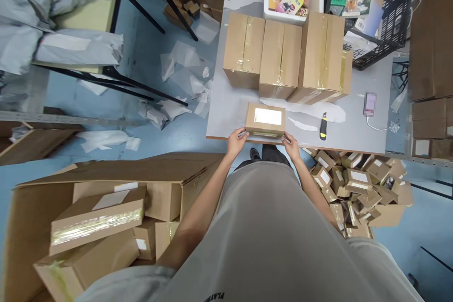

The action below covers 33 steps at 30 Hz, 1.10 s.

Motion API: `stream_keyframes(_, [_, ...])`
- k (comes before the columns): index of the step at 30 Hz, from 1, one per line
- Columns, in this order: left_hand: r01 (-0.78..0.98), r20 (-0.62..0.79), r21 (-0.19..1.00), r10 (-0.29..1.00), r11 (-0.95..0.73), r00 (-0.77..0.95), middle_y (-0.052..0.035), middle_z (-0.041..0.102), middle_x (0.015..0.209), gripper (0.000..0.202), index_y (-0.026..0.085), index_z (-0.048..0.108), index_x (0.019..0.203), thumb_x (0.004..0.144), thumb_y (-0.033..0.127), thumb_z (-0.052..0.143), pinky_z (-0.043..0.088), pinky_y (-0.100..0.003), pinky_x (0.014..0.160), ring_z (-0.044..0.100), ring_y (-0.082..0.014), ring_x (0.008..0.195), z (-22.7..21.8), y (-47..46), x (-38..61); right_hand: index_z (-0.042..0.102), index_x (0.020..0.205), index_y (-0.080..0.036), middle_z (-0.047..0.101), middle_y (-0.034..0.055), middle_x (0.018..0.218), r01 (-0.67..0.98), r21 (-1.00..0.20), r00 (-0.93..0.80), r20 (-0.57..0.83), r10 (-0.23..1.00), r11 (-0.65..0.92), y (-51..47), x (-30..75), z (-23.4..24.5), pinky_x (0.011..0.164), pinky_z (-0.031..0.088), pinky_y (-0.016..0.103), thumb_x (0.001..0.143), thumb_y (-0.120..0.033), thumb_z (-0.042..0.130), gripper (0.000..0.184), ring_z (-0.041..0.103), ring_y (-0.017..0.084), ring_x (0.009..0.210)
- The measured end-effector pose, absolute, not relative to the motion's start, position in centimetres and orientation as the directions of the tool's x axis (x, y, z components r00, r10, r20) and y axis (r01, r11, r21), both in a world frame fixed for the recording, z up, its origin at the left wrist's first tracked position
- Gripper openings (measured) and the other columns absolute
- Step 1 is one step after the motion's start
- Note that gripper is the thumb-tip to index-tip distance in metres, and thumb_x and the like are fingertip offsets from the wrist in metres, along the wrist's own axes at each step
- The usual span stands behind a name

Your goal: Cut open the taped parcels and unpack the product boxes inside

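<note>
A small brown cardboard box (265,129) with a white label (268,116) on top sits at the front edge of the table. Both hands grip it from the sides at its near corners: my left hand (236,143) at the left corner, my right hand (291,147) at the right one. Some of the fingertips are hidden against the box. To the right of the box lies a yellow and black utility knife (323,126). White backing paper (302,124) lies flat beside it.
Taped cartons (281,52) stand in a row behind the box. Further back are a white bin (294,18) and a black crate (394,21), both holding books. A large open carton (31,212) of boxes stands lower left; many small boxes (359,177) are piled right.
</note>
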<state>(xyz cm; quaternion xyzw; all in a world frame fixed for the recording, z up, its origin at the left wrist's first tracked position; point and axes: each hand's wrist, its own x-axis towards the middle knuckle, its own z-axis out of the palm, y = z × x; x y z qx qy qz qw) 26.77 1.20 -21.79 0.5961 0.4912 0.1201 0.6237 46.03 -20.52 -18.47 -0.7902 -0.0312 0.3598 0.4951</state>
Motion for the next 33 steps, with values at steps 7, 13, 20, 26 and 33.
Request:
stream_keyframes(7, [0.373,-0.277,0.925,0.798,0.071,0.535,-0.0142,0.080,0.123,0.041,0.016,0.086,0.136,0.099,0.034,0.077,0.064,-0.045,0.117,0.079,-0.0293,0.118,-19.9,1.7,28.0,0.086,0.135,-0.021,0.081,0.0155,0.129,-0.048,-0.858,0.823,-0.325,0.466,-0.512,-20.9,48.4,-17.4,0.126,0.056,0.055,0.092,-0.060,0.076,0.059,0.075,0.036,0.130])
stream_keyframes(13, [0.463,-0.360,0.880,0.787,0.108,0.500,-0.0193,0.082,0.129,0.041,0.011,0.085,0.133,0.100,0.034,0.075,0.060,-0.050,0.120,0.080,-0.0328,0.120,-21.6,1.2,29.2,0.087,0.127,-0.016,0.085,0.0179,0.134,-0.042,-0.805,0.839,-0.350,0.416,-0.592,-20.5,48.6,-18.1,0.127,0.055,0.055,0.097,-0.048,0.070,0.047,0.076,0.037,0.130])
stream_keyframes(20, [0.430,-0.447,0.870,0.755,0.241,0.480,-0.0222,0.079,0.145,0.047,0.012,0.078,0.144,0.102,0.033,0.071,0.057,-0.048,0.126,0.076,-0.0319,0.137,-23.6,0.7,26.8,0.083,0.136,-0.012,0.080,0.0223,0.148,-0.043,-0.791,0.845,-0.355,0.401,-0.610,-23.1,47.6,-18.8,0.128,0.055,0.054,0.102,-0.048,0.061,0.054,0.074,0.036,0.139])
stream_keyframes(26, [0.464,-0.492,0.845,0.723,0.265,0.485,-0.0206,0.081,0.140,0.057,0.014,0.077,0.145,0.088,0.017,0.079,0.060,-0.054,0.121,0.080,-0.0344,0.128,-25.2,-0.1,26.1,0.081,0.140,-0.012,0.086,0.0197,0.134,-0.036,-0.760,0.791,-0.419,0.446,-0.649,-23.8,47.4,-20.7,0.119,0.060,0.055,0.089,-0.043,0.078,0.060,0.081,0.036,0.122])
stream_keyframes(33, [0.459,-0.502,0.846,0.692,0.271,0.518,-0.0142,0.087,0.125,0.060,0.015,0.080,0.134,0.074,0.015,0.089,0.065,-0.052,0.115,0.083,-0.0343,0.116,-25.1,-0.9,27.6,0.089,0.119,-0.019,0.087,0.0142,0.122,0.039,-0.767,0.697,-0.439,0.568,-0.641,-22.4,49.0,-22.1,0.117,0.060,0.058,0.073,-0.048,0.094,0.055,0.080,0.037,0.114])
